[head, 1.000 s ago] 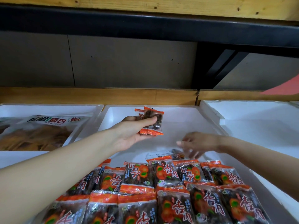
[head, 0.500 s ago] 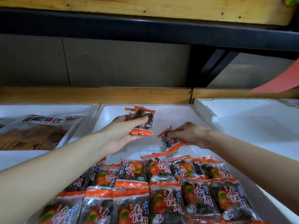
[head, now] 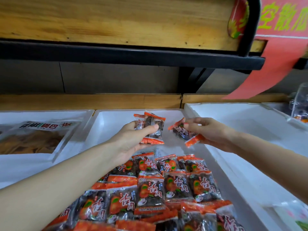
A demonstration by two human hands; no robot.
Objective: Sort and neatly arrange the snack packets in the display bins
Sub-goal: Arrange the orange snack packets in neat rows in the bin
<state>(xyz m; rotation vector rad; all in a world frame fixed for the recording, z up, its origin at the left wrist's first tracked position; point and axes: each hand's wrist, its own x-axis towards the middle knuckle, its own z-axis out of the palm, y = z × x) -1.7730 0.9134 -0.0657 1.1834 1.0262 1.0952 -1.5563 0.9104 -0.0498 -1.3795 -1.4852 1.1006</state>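
Snack packets (head: 152,129) are gripped in the left hand (head: 133,142), and a further packet (head: 182,132) (just lifted from the bin (head: 115,118) below) is pinched in the right hand (head: 210,132), presumably for stacking.

L hand (head: 131,140) & R hand (head: 210,132) bare; forearms (head: 66,180) bare to frame edge.

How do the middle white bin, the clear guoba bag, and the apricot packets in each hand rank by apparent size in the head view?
1. middle white bin
2. clear guoba bag
3. apricot packets in the left hand and apricot packet in the right hand: each packet looks alike, so tied.
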